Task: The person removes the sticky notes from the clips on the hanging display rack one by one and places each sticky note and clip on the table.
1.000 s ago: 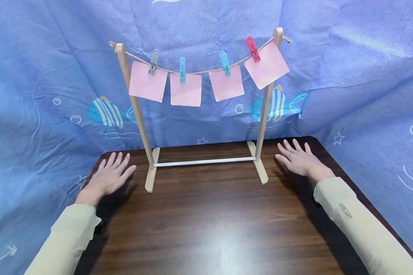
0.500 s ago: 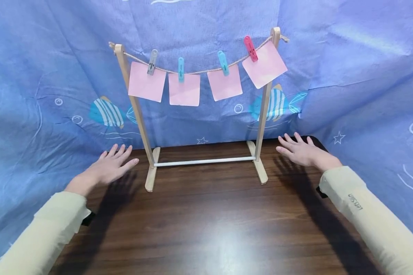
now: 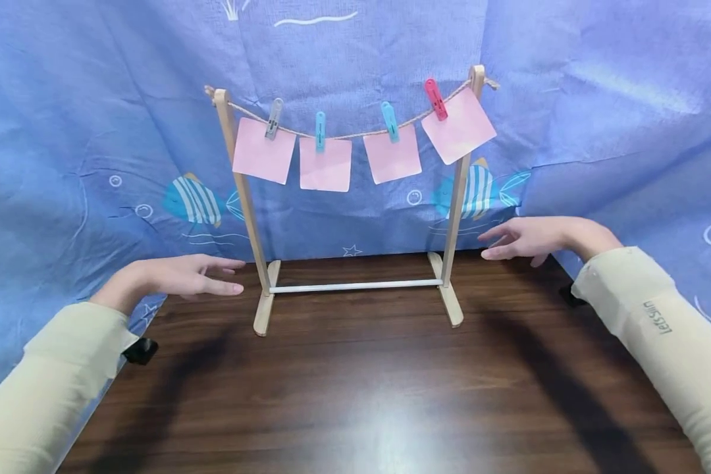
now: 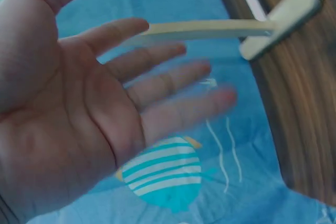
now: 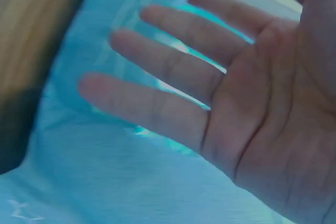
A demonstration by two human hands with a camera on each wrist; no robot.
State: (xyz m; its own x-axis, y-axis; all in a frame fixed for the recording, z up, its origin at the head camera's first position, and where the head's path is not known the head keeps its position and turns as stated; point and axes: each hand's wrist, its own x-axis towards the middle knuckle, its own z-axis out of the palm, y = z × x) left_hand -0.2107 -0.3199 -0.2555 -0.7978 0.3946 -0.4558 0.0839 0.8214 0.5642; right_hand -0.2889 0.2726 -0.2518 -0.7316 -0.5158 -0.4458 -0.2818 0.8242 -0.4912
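In the head view my left hand (image 3: 180, 274) is raised over the table's left side, its fingers pointing toward the left post (image 3: 249, 210) of a wooden stand. My right hand (image 3: 530, 238) is lifted on the other side, near the right post (image 3: 457, 204). Both wrist views show bare palms with extended fingers and nothing held. A twine line (image 3: 355, 135) sags between the posts. From it hang several pink paper squares (image 3: 324, 172), held by a grey clothespin (image 3: 274, 118), two blue clothespins (image 3: 320, 131) and a red clothespin (image 3: 435, 99).
A white rod (image 3: 355, 286) joins the stand's two wooden feet (image 3: 263, 315) on the dark brown table (image 3: 343, 382). Behind and at both sides hangs a blue cloth (image 3: 343, 217) printed with fish and stars.
Both hands have risen from low over the table and turned inward, palms now facing each other. The head view has shifted slightly, so the stand sits lower in it.
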